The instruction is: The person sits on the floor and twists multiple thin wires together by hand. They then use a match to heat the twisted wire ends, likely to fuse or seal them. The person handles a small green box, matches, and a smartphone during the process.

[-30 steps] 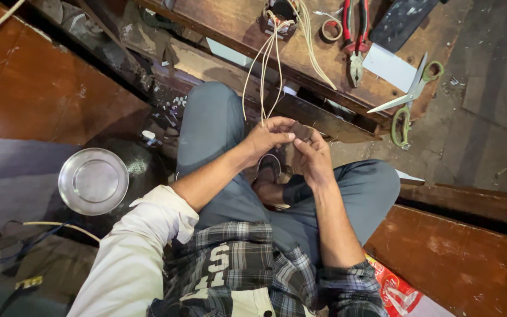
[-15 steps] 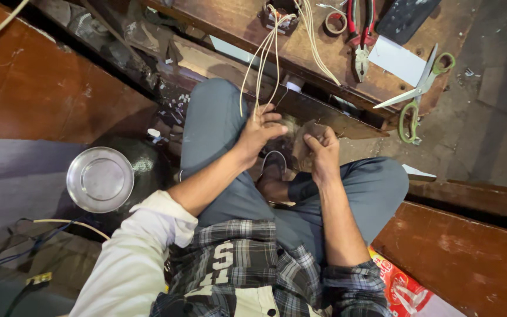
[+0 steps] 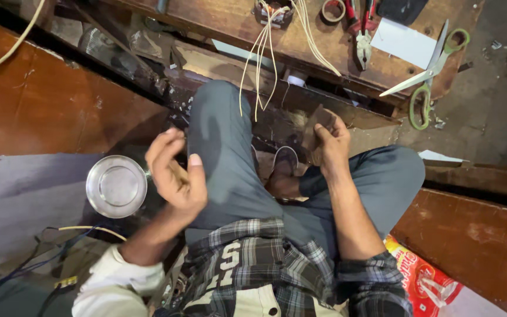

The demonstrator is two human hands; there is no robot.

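I sit cross-legged in grey trousers (image 3: 224,147) and a plaid shirt. My left hand (image 3: 174,176) is raised over my left knee, next to a steel cup (image 3: 115,186). Its fingers are half curled and apart, and I see nothing in them. My right hand (image 3: 333,147) grips a small flat brown piece (image 3: 317,126) above my right knee. Several pale wires (image 3: 259,64) hang from a small part (image 3: 274,12) on the wooden board (image 3: 300,44) ahead, down onto my left leg. Neither hand touches the wires.
On the board lie red-handled pliers (image 3: 362,35), a tape roll (image 3: 333,9), a white paper (image 3: 403,41) and green-handled scissors (image 3: 435,58). A red packet (image 3: 423,276) lies at my right. Thin cables (image 3: 89,229) run at the lower left. Brown wooden panels flank me.
My left hand has let go of the wires and the brown piece and drawn back left toward the steel cup. My right hand stays at the knee with the brown piece.
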